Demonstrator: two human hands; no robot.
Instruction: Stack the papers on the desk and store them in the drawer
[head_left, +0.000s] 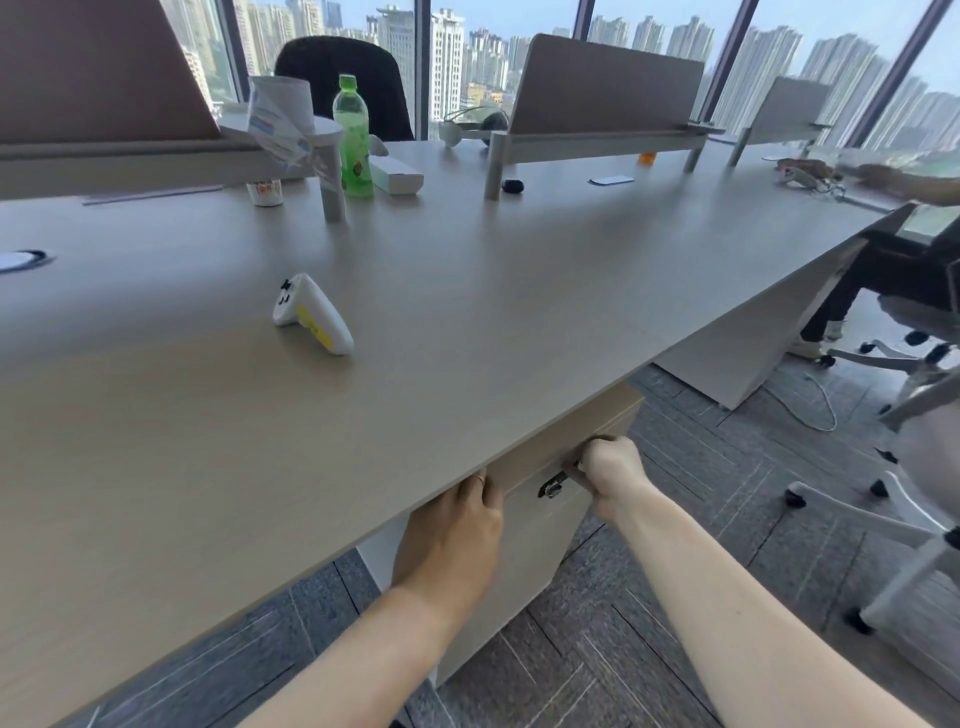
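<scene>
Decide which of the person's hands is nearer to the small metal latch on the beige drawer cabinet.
Right. The right hand touches the small metal latch on the beige drawer cabinet; the left hand rests farther left, under the desk edge.

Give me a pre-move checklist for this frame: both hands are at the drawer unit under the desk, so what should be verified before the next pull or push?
1. Right hand gripping at the drawer front: ok, fist closed beside the metal latch.
2. Left hand bracing the cabinet corner under the desk edge: ok.
3. Drawer open or shut: cannot tell, desk edge hides its top.
4. Papers inside the drawer: cannot tell, interior hidden.
5. Near desk area free of loose sheets: ok, only a white controller lies there.
6. All papers collected: not ok, papers remain on the far shelf beside the green bottle.
</scene>
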